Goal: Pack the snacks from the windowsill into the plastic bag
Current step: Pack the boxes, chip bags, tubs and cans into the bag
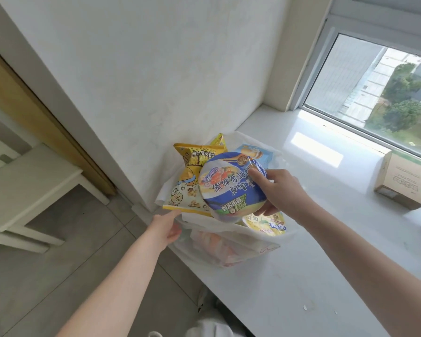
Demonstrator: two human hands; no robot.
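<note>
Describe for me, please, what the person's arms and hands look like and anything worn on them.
The left hand and right hand are bare: no gloves, rings or markings visible. The left forearm and right forearm show no sleeves, watch or bracelet within the frame.

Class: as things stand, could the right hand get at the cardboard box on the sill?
Probably not yet: the right hand grips the noodle bowl over the bag. Nothing stands on the sill between it and the box, so the path itself looks free.
</note>
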